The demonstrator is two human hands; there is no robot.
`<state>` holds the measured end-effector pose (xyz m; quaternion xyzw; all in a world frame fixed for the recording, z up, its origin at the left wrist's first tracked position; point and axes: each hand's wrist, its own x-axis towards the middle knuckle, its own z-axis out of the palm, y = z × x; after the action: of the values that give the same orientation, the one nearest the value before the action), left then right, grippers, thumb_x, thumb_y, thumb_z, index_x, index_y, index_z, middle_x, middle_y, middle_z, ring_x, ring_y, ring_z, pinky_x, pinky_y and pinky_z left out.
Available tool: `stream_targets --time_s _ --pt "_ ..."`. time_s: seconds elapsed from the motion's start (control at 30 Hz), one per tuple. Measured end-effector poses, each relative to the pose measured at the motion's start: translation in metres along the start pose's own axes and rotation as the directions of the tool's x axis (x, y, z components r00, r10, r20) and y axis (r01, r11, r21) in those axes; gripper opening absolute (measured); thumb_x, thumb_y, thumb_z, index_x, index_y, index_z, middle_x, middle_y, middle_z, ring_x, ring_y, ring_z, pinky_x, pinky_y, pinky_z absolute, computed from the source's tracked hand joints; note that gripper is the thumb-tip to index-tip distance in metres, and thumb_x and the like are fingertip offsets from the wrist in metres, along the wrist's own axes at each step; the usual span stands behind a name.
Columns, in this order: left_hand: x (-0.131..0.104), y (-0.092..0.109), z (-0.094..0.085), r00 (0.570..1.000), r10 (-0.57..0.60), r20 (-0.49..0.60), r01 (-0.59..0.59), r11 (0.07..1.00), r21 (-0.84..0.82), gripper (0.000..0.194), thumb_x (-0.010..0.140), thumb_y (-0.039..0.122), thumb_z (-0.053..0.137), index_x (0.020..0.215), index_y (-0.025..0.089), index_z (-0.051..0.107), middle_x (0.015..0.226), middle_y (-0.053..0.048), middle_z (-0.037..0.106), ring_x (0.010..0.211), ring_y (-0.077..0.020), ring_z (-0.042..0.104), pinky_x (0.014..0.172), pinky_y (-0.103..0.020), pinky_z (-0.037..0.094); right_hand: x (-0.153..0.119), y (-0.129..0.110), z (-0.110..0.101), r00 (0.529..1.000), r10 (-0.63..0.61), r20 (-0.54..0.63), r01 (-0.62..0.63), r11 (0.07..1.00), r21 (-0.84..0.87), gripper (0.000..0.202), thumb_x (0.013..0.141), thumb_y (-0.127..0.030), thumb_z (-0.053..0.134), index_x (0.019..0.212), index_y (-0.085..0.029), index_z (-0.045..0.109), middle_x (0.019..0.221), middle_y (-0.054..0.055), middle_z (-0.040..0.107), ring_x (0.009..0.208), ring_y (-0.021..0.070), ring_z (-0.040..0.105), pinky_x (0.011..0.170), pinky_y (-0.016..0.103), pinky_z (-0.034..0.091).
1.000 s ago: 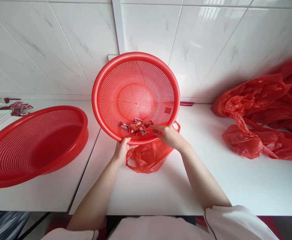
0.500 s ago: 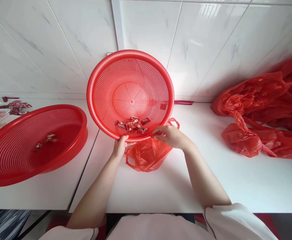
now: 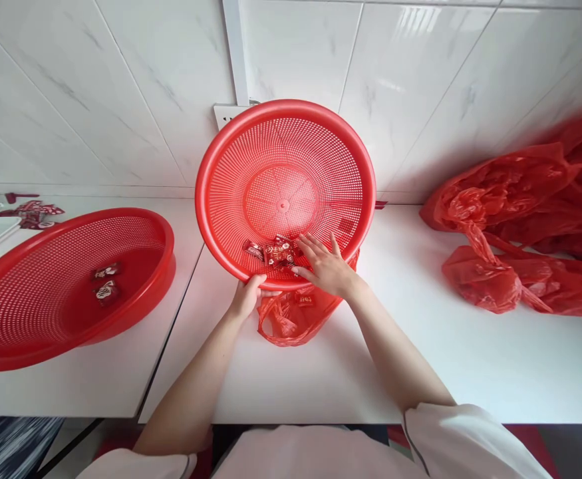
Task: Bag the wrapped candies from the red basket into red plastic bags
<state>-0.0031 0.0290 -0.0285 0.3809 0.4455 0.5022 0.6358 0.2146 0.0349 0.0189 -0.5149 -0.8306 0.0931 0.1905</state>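
Observation:
My left hand (image 3: 247, 297) grips the lower rim of a red plastic colander (image 3: 281, 166), thumb over the edge. The colander is tipped up, its inside facing me. Several small wrapped candies (image 3: 277, 253) with red printed wrappers lie along its low side. Fingers spread, my right hand (image 3: 324, 265) reaches over the rim beside the candies; whether it touches them I cannot tell. Below the rim, an open red plastic bag (image 3: 295, 326) rests on the white table (image 3: 320, 382), and a red wrapped candy (image 3: 304, 299) shows at its mouth.
To the left stands a second red colander (image 3: 26, 293) with two wrapped candies (image 3: 106, 291) in it. Red packets (image 3: 34, 211) lie behind it. Filled red plastic bags (image 3: 510, 193) sit at the right, against the tiled wall (image 3: 420, 80). A socket (image 3: 225, 114) is behind the held colander.
The held colander has moved right with my left hand. My right hand has spread its fingers inside it. A candy now shows in the bag's mouth. Another person's hand has left at far left.

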Motion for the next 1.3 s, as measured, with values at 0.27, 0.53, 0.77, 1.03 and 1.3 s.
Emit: stream_targets --time_s 0.27,0.53,0.77,1.03,1.3 --pt "0.005 -0.001 -0.005 1.0 0.019 -0.025 -0.02 0.999 -0.032 0.026 0.071 0.027 0.063 0.092 0.012 0.061 0.083 -0.006 0.067 0.082 -0.0277 0.07 0.069 -0.047 0.062 -0.004 0.015 -0.008 0.992 -0.034 0.12 0.033 0.999 0.013 0.039 0.094 -0.017 0.036 0.126 -0.023 0.057 0.122 0.008 0.064 0.115 0.0209 0.058 0.115 0.053 0.017" --pt "0.006 0.005 -0.004 0.994 0.037 -0.107 -0.037 0.999 -0.006 0.027 0.068 0.027 0.063 0.09 0.012 0.059 0.081 -0.005 0.066 0.078 -0.0249 0.067 0.065 -0.044 0.062 -0.008 0.027 -0.028 0.998 0.05 0.034 -0.058 0.957 0.285 0.024 0.085 -0.018 0.051 0.098 -0.023 0.07 0.097 0.004 0.072 0.088 0.0182 0.067 0.082 0.035 0.053" --pt "0.011 0.004 -0.01 0.992 0.082 -0.094 -0.086 0.995 -0.041 0.022 0.07 0.026 0.062 0.086 0.012 0.058 0.084 -0.007 0.065 0.083 -0.025 0.066 0.066 -0.044 0.061 -0.01 0.031 -0.035 0.963 0.196 0.183 -0.267 0.642 0.719 0.031 0.081 -0.03 0.059 0.108 -0.019 0.071 0.089 0.003 0.074 0.085 0.0204 0.07 0.08 0.035 0.059" --pt "0.011 0.005 -0.009 0.993 0.063 -0.101 -0.071 0.994 -0.078 0.029 0.071 0.025 0.061 0.096 0.01 0.059 0.087 -0.009 0.067 0.079 -0.0237 0.068 0.064 -0.04 0.061 -0.012 0.028 -0.045 0.97 0.163 0.178 -0.238 0.772 0.589 0.025 0.083 -0.027 0.055 0.099 -0.02 0.073 0.091 0.002 0.072 0.083 0.0175 0.067 0.08 0.03 0.056" --pt "0.01 0.007 -0.007 0.991 0.094 -0.092 -0.101 0.992 -0.07 0.032 0.071 0.025 0.063 0.1 0.013 0.057 0.094 -0.007 0.065 0.085 -0.0243 0.067 0.065 -0.042 0.062 -0.015 0.03 -0.046 0.934 0.162 0.317 -0.307 0.82 0.483 0.022 0.083 -0.024 0.058 0.101 -0.024 0.07 0.096 0.003 0.072 0.085 0.0176 0.068 0.078 0.031 0.054"
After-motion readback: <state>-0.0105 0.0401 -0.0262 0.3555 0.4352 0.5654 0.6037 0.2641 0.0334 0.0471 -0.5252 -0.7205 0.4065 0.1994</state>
